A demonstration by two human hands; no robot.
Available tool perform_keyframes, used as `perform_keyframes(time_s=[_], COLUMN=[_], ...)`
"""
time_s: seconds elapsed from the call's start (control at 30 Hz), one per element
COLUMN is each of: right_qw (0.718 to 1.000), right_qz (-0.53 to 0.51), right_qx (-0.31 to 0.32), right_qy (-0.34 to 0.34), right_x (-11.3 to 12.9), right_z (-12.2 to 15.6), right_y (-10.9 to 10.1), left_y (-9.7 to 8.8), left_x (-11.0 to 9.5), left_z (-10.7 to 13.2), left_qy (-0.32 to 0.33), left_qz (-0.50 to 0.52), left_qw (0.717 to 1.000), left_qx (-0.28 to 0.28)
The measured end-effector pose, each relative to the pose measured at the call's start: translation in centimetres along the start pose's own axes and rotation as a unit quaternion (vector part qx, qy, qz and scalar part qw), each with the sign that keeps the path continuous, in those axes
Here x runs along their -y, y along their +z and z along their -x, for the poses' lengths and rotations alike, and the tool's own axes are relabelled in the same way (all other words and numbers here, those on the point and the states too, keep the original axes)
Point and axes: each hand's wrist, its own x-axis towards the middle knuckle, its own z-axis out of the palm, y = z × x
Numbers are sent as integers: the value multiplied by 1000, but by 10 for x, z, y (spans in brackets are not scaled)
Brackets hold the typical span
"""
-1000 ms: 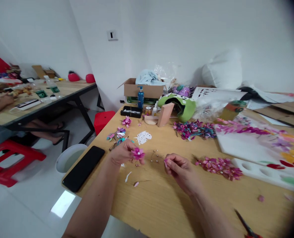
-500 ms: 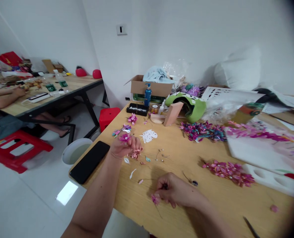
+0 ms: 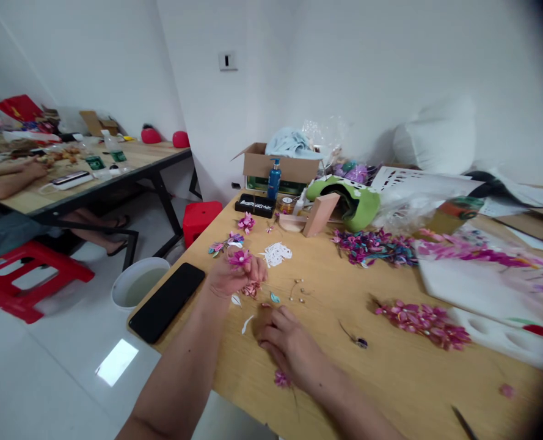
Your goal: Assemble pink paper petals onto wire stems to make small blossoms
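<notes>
My left hand (image 3: 232, 280) rests on the wooden table (image 3: 390, 379) with its fingers closed round a small pink paper flower (image 3: 240, 258), held upright above the knuckles. Pale pink petals (image 3: 251, 288) lie just under its fingertips. My right hand (image 3: 284, 341) lies low on the table with its fingers stretched out toward a small scrap (image 3: 265, 305) near a teal petal (image 3: 275, 298). A second pink flower (image 3: 281, 379) lies on the table beside my right wrist, not held. Thin wires with beads (image 3: 298, 290) lie just beyond both hands.
A black phone (image 3: 167, 301) lies at the table's left edge above a white bucket (image 3: 136, 286) and a red stool (image 3: 201, 219). Flower piles (image 3: 421, 321) (image 3: 374, 244), a white tray (image 3: 482, 287), a blue bottle (image 3: 273, 178) and a box (image 3: 262, 164) lie beyond. Another person's arm (image 3: 10, 180) rests on the far left table.
My right hand came back toward the near edge, let go of the pink flower it held, and now reaches left with open fingers. My left hand lifted its flower slightly.
</notes>
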Motion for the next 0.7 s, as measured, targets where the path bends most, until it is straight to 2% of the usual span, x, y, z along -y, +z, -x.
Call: perform_keyframes(time_s=[0.13,0.3,0.47,0.7], right_qw=[999,997,988,982], right_qz=[47,-41,-86,-99], right_qx=[4,-58,-86,-121], right_qy=[-11,34,94,108], right_x=[-2,-9,-7,-3], right_z=[-1,0,-17,-48], right_y=[9,4,7,26], left_y=[-6,-10,-7,-3], left_x=[-6,-13,-15,-22], left_z=[1,2,3,4], left_qy=[34,55,62,95], left_qz=[47,53,65,65], left_qw=[998,994,993,990], left_qx=[-34,-81,-75,-78])
